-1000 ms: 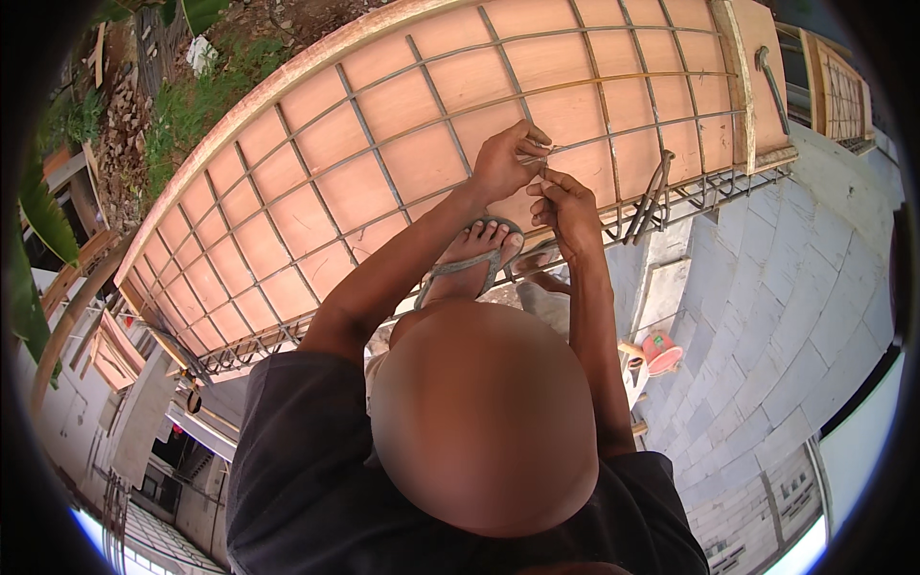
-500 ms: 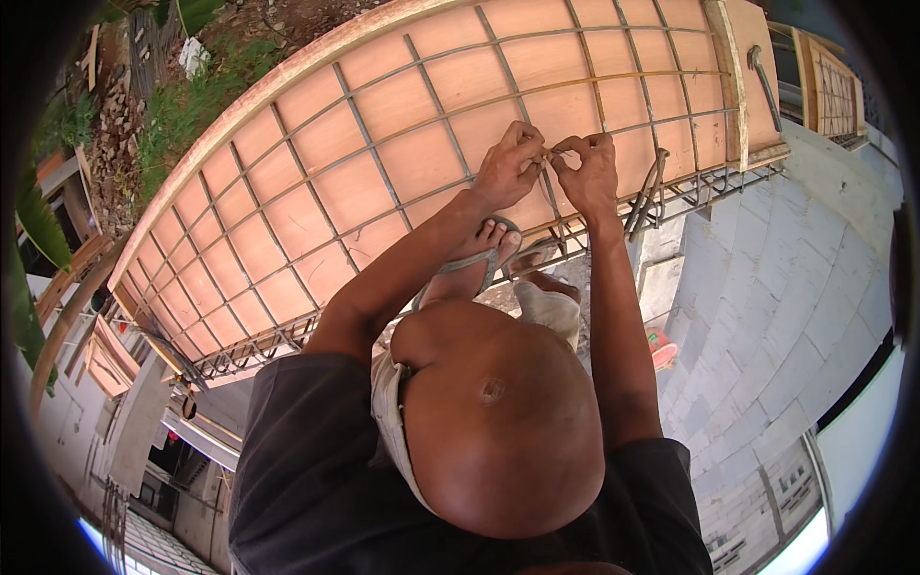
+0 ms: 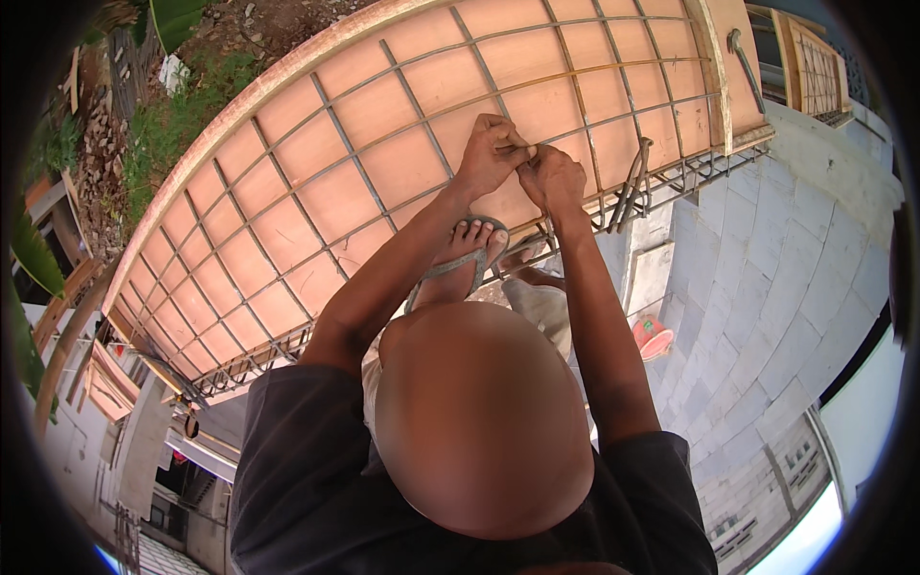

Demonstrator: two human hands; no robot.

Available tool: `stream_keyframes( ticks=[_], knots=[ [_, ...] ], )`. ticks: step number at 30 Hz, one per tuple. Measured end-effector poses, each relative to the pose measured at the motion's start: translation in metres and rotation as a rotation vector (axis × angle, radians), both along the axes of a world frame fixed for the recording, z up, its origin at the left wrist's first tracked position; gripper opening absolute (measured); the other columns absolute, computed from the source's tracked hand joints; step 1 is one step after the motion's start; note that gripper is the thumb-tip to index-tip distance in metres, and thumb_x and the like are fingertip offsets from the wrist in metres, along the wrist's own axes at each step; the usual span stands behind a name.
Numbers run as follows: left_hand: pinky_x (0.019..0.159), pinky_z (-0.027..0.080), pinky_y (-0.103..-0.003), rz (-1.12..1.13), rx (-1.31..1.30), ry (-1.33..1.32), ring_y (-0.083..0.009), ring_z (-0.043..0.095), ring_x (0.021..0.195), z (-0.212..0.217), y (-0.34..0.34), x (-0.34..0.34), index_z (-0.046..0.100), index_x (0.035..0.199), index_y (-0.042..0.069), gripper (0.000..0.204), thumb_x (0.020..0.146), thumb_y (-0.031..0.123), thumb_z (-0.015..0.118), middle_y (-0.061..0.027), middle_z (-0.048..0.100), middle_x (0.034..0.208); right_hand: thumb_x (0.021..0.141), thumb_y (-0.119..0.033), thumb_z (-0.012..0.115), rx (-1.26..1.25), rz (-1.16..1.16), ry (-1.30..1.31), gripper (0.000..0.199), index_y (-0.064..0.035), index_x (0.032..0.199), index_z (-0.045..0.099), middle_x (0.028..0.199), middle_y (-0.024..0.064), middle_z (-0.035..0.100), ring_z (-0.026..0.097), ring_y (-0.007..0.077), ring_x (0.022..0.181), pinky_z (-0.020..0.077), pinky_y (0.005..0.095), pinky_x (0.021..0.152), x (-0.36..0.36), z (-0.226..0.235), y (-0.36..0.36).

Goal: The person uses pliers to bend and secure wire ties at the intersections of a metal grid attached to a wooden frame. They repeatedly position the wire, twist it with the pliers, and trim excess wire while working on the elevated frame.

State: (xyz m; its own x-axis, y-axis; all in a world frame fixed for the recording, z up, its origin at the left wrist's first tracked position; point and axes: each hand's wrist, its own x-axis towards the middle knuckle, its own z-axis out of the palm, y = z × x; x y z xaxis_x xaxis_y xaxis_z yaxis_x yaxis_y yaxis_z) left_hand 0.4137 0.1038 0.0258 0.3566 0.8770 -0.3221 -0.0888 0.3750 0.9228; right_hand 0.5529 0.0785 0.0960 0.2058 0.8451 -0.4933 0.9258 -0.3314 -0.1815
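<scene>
A grid of steel reinforcing bars [image 3: 413, 99] lies over an orange-brown plywood panel [image 3: 441, 77]. Both my hands meet over the grid near its close edge. My left hand [image 3: 491, 153] is closed, thumb and fingers pinched together. Right against its fingertips, my right hand [image 3: 556, 180] is closed too, its back turned up. Whatever lies between the fingers is too small or hidden to name. My foot in a grey flip-flop [image 3: 458, 268] rests below my left hand. To the right of my right hand, a dark metal piece with two long arms [image 3: 632, 187] leans at the grid's edge.
A curved timber edge [image 3: 287, 80] bounds the panel's far side, and a wooden batten [image 3: 711, 77] crosses its right end. Beyond that batten is a hooked bar [image 3: 746, 67]. Grey block paving [image 3: 757, 259] lies to the right, with a red and green object [image 3: 653, 337].
My right hand has turned over, its back now upward, and closed against the left fingertips. Both hands sit slightly further left in the view, as the whole scene has shifted that way.
</scene>
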Motion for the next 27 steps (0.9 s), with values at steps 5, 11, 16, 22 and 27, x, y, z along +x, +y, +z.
stream_keyframes(
  ticks=[5,11,16,22,27],
  knots=[
    [0.112,0.055,-0.038,-0.073,-0.235,-0.154,-0.0254,0.064,0.125,0.004,0.010,-0.017,0.076,0.105,0.001,0.016,0.090,0.004,0.082,-0.0099,0.052,0.128,0.099,-0.027,0.061,0.039,-0.170,0.182,0.028,-0.0057,0.098,0.079,0.083,0.0176,0.078,0.078,0.0345,0.080,0.0582,0.0507,0.077,-0.001,-0.008,-0.009],
    [0.113,0.055,-0.039,-0.141,-0.403,-0.060,-0.0288,0.064,0.131,0.002,0.021,-0.038,0.058,0.146,-0.005,0.058,0.089,-0.005,0.070,-0.0196,0.064,0.137,0.104,-0.022,0.057,-0.024,-1.018,0.901,0.031,0.0024,0.099,0.075,0.075,0.0075,0.071,0.066,0.0198,0.060,0.0549,0.0358,0.058,-0.004,-0.024,-0.010],
    [0.106,0.058,-0.037,-0.223,-0.415,-0.120,-0.0289,0.070,0.124,-0.020,0.013,-0.026,0.056,0.147,-0.008,0.063,0.086,-0.012,0.070,-0.0199,0.070,0.134,0.107,-0.029,0.060,-0.223,-1.247,1.069,0.033,-0.0005,0.114,0.076,0.076,0.0024,0.067,0.058,0.0131,0.053,0.0522,0.0302,0.055,0.009,-0.029,-0.010],
    [0.101,0.060,-0.035,-0.210,-0.410,-0.177,-0.0273,0.074,0.115,-0.030,0.008,-0.021,0.063,0.137,-0.007,0.053,0.085,-0.015,0.071,-0.0176,0.074,0.124,0.092,-0.036,0.084,-0.133,-0.623,0.387,0.037,0.0008,0.091,0.076,0.075,0.0035,0.070,0.061,0.0155,0.054,0.0492,0.0301,0.054,0.106,0.012,-0.050],
    [0.101,0.060,-0.036,-0.209,-0.421,-0.258,-0.0278,0.074,0.115,-0.037,0.009,-0.024,0.063,0.137,-0.007,0.051,0.087,-0.014,0.071,-0.0177,0.075,0.122,0.074,-0.042,0.096,0.210,-0.391,-0.316,0.066,-0.0047,0.118,0.064,0.124,0.0180,0.064,0.064,0.0382,0.112,0.0537,0.0517,0.097,0.166,0.006,-0.067]
  ],
)
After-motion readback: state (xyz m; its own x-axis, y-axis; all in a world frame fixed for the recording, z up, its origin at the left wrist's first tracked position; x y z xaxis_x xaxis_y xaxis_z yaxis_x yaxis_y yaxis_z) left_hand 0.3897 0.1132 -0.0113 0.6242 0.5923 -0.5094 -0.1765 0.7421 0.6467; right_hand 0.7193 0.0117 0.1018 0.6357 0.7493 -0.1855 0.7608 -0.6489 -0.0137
